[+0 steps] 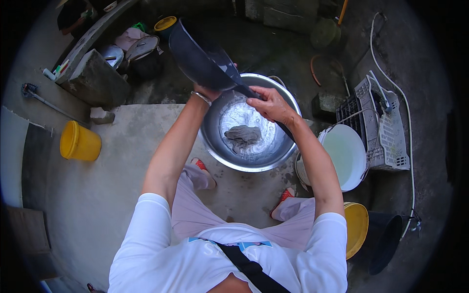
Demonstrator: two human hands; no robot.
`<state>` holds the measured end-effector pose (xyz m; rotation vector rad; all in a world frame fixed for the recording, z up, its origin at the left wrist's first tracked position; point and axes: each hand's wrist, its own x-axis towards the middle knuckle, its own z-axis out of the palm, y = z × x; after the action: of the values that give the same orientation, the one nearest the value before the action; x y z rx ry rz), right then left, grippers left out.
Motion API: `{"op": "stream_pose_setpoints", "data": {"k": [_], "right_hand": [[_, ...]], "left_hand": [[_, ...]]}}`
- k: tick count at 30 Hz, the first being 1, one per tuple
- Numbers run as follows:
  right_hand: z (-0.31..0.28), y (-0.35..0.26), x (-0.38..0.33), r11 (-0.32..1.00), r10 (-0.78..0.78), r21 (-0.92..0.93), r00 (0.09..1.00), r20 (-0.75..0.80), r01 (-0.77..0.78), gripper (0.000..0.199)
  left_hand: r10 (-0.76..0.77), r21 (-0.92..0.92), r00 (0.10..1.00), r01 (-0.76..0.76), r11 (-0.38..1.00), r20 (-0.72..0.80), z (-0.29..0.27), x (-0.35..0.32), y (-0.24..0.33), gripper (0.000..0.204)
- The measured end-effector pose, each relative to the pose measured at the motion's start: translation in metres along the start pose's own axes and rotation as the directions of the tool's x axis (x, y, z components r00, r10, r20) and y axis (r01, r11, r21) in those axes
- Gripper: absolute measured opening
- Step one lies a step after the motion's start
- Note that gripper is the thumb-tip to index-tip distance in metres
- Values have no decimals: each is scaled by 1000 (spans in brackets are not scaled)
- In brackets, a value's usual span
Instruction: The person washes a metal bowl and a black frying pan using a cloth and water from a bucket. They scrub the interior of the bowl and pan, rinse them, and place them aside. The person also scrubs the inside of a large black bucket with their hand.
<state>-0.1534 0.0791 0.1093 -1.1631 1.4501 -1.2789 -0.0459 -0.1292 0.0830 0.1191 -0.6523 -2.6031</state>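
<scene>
A black long-handled wok [202, 61] is held tilted above the far left part of a wide metal basin [215, 149]. My right hand [274, 104] is closed around its dark handle. Against the wok's near side, my left hand [209, 92] supports its body; a bracelet circles that wrist, and the wok hides most of the fingers. In the basin, below both hands, a crumpled grey cloth [243, 135] lies in what looks like shallow water.
To the right stand a white bucket [346, 155] of pale liquid and grey plastic crates [391, 132]. A yellow bucket [80, 140] is at left. A hose [409, 112] runs along the right. Lidded pots [143, 49] and a person [72, 18] are far left.
</scene>
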Motion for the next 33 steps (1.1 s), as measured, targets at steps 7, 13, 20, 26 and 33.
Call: {"op": "stream_pose_setpoints", "data": {"k": [7, 13, 20, 26, 33], "right_hand": [[-43, 18, -8, 950, -38, -314, 993, -108, 2, 35], [-75, 34, -57, 789, 30, -599, 981, -191, -140, 37], [-92, 27, -90, 927, 347, -115, 933, -95, -356, 27], [-107, 41, -104, 936, 345, 93, 937, -53, -339, 26], [-90, 54, -101, 908, 381, 231, 919, -105, -350, 35]], "left_hand": [[163, -40, 975, -171, 984, -152, 11, -3, -25, 73], [183, 277, 943, -103, 955, -279, -8, -26, -35, 75], [-247, 912, 899, 288, -290, -363, -58, -53, -112, 69], [-159, 836, 935, 198, -512, -318, -73, -59, -138, 69], [135, 653, 924, 144, 743, -358, -59, -43, -115, 49]]}}
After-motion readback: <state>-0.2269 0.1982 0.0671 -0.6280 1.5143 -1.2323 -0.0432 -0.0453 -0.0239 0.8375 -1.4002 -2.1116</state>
